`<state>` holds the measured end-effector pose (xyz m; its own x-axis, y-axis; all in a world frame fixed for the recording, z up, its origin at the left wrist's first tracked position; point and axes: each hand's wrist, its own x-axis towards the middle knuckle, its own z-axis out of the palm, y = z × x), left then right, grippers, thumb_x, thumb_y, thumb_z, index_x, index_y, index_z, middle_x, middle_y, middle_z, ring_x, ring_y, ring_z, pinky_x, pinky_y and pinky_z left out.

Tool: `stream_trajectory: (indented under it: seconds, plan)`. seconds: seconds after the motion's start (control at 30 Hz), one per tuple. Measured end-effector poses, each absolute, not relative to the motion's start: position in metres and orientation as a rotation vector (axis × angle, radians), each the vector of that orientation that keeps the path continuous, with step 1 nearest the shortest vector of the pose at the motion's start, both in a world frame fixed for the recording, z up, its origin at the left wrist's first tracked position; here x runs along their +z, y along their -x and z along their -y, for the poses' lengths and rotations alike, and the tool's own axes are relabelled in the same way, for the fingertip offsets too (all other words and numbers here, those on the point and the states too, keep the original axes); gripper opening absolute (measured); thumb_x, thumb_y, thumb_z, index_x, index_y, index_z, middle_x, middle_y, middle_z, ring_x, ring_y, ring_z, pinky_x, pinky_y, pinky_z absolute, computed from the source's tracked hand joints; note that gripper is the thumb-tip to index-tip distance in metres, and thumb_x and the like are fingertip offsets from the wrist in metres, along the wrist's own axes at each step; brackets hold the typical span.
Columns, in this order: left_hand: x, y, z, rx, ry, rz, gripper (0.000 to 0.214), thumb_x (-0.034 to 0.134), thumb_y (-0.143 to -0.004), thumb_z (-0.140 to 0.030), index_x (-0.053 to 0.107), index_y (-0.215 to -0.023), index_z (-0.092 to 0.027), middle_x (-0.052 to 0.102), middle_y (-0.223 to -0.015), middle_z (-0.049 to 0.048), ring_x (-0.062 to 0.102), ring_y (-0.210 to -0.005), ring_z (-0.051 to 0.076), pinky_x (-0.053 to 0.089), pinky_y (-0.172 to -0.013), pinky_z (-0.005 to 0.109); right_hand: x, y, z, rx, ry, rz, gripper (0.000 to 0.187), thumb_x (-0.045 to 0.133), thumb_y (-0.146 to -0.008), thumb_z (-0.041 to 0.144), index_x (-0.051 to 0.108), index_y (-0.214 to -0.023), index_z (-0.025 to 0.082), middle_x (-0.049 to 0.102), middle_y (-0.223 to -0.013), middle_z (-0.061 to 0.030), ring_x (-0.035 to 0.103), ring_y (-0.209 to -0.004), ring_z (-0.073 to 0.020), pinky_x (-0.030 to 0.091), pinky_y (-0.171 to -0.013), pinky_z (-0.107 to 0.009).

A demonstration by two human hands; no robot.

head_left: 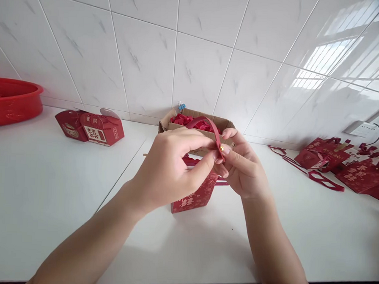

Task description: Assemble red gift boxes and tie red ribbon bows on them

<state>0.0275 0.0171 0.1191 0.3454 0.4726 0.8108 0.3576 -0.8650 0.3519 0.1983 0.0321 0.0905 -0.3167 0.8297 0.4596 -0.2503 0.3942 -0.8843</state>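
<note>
A small red gift box (195,198) with white lettering stands on the white counter (47,185), mostly hidden behind my hands. A curved red handle strip (209,125) arches above it. My left hand (172,166) is closed, its fingers pinching the strip's end by a small gold stud (221,148). My right hand (242,166) is closed too, pinching the same end of the strip from the other side, right over the box's top.
A cardboard box (227,123) of red strips sits against the tiled wall behind my hands. A finished red gift box (101,129) lies to the left, a red basin (13,103) at far left. Flat red boxes and strips (343,165) pile at right.
</note>
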Motion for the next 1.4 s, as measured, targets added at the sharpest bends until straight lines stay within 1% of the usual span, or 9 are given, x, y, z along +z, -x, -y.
stream_trajectory:
  seconds: [0.17, 0.33, 0.47, 0.63, 0.73, 0.87, 1.1, 1.3, 1.4]
  plan:
    - [0.116, -0.027, -0.019, 1.634, -2.503, -0.806, 0.018, 0.054, -0.082, -0.009, 0.059, -0.068, -0.02, 0.065, -0.067, -0.0023, 0.059, -0.062, 0.012, 0.051, -0.06, 0.027, 0.087, -0.187, -0.021, 0.754, 0.66, 1.551, 0.016, 0.06, -0.089, 0.034, 0.048, -0.086, 0.024, 0.06, -0.072, 0.0026, 0.058, -0.056, -0.0093, 0.052, -0.05, -0.024]
    - [0.113, -0.027, -0.023, 1.688, -2.575, -0.888, 0.016, 0.054, -0.08, -0.011, 0.054, -0.068, -0.021, 0.059, -0.063, -0.003, 0.056, -0.06, 0.013, 0.049, -0.066, 0.031, 0.085, -0.183, -0.012, 0.218, 0.688, 1.574, 0.005, 0.061, -0.088, 0.027, 0.061, -0.088, 0.023, 0.063, -0.087, -0.0036, 0.065, -0.079, -0.0158, 0.059, -0.062, -0.031]
    - [0.112, -0.027, -0.026, 1.671, -2.711, -1.004, 0.014, 0.05, -0.082, -0.014, 0.056, -0.071, -0.02, 0.059, -0.063, -0.0014, 0.057, -0.063, 0.016, 0.046, -0.073, 0.035, 0.085, -0.184, -0.01, 0.044, 0.68, 1.64, 0.014, 0.071, -0.081, 0.023, 0.067, -0.094, 0.023, 0.069, -0.089, -0.0045, 0.066, -0.081, -0.0184, 0.061, -0.064, -0.035]
    - [0.111, -0.029, -0.027, 1.58, -2.818, -1.069, 0.017, 0.046, -0.087, -0.016, 0.056, -0.073, -0.019, 0.06, -0.063, 0.0001, 0.056, -0.061, 0.016, 0.042, -0.066, 0.032, 0.086, -0.185, -0.012, -0.193, 0.721, 1.626, 0.011, 0.065, -0.084, 0.015, 0.07, -0.085, 0.025, 0.072, -0.083, -0.0024, 0.068, -0.073, -0.0175, 0.06, -0.06, -0.034]
    - [0.109, -0.032, -0.026, 1.589, -2.85, -1.107, 0.019, 0.045, -0.088, -0.016, 0.055, -0.072, -0.018, 0.059, -0.063, 0.0005, 0.055, -0.06, 0.015, 0.039, -0.062, 0.031, 0.086, -0.182, -0.011, -0.229, 0.752, 1.616, 0.012, 0.064, -0.084, 0.014, 0.071, -0.083, 0.024, 0.072, -0.081, -0.0021, 0.068, -0.071, -0.0164, 0.06, -0.06, -0.032]
    - [0.104, -0.037, -0.029, 1.649, -2.918, -1.19, 0.022, 0.043, -0.091, -0.016, 0.055, -0.073, -0.018, 0.059, -0.064, 0.0014, 0.056, -0.061, 0.017, 0.038, -0.064, 0.033, 0.087, -0.177, -0.007, -0.111, 0.84, 1.575, 0.01, 0.063, -0.083, 0.016, 0.071, -0.087, 0.02, 0.073, -0.083, -0.0046, 0.069, -0.074, -0.0168, 0.062, -0.065, -0.033]
    - [0.095, -0.043, -0.032, 1.565, -3.021, -1.301, 0.021, 0.041, -0.093, -0.014, 0.056, -0.078, -0.016, 0.06, -0.069, 0.0024, 0.056, -0.065, 0.016, 0.038, -0.063, 0.032, 0.084, -0.177, -0.01, -0.031, 1.007, 1.538, 0.012, 0.06, -0.085, 0.019, 0.072, -0.086, 0.018, 0.074, -0.084, -0.0034, 0.07, -0.076, -0.0156, 0.062, -0.07, -0.03]
    - [0.095, -0.043, -0.033, 1.572, -2.992, -1.236, 0.02, 0.04, -0.087, -0.006, 0.054, -0.077, -0.017, 0.06, -0.069, 0.0022, 0.056, -0.065, 0.016, 0.038, -0.063, 0.031, 0.082, -0.177, -0.015, -0.239, 0.951, 1.575, 0.015, 0.057, -0.085, 0.013, 0.07, -0.08, 0.018, 0.071, -0.075, -0.0031, 0.064, -0.064, -0.0121, 0.056, -0.058, -0.026]
    - [0.096, -0.042, -0.034, 1.582, -2.965, -1.185, 0.021, 0.04, -0.084, -0.004, 0.053, -0.076, -0.018, 0.06, -0.068, 0.0017, 0.056, -0.065, 0.016, 0.038, -0.064, 0.03, 0.082, -0.179, -0.016, -0.284, 0.914, 1.614, 0.016, 0.055, -0.085, 0.01, 0.069, -0.08, 0.016, 0.069, -0.072, -0.0035, 0.062, -0.061, -0.0114, 0.053, -0.056, -0.025]
